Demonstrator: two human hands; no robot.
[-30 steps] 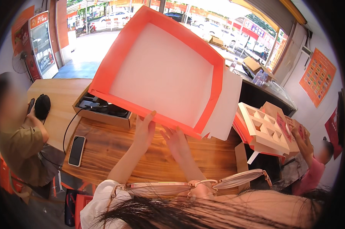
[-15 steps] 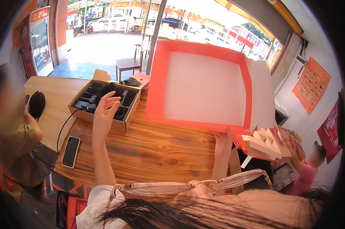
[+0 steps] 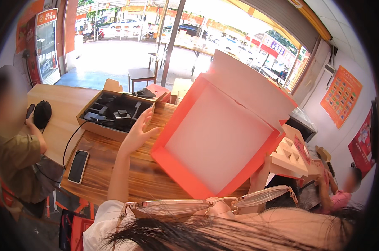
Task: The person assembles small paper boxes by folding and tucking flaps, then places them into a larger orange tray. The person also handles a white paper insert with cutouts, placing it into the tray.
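Observation:
A large red box with a white inside (image 3: pixel 177 117) is tilted in the air above the wooden table (image 3: pixel 114 167). Its broad flap (image 3: pixel 252 83) stands out from the far right edge. My right hand (image 3: pixel 260 172) holds it at the lower right side; the box hides the fingers. Left of the box, my left hand (image 3: pixel 138 134) is raised with fingers apart, holding nothing and not touching the red wall. Beyond that hand sits an open brown carton (image 3: pixel 101 129) lined in black, with small dark devices inside.
A phone (image 3: pixel 78 166) lies near the table's left edge, beside a black cable. At left a person (image 3: pixel 15 154) holds a phone and a black pouch (image 3: pixel 42 114). Cardboard dividers (image 3: pixel 288 154) are at right, near another person (image 3: pixel 340 198). A chair (image 3: pixel 141 75) stands beyond.
The red box has turned, its far side swinging right and its near corner coming toward me. My left hand has moved right, closer to the box. My right hand has shifted right and nearer.

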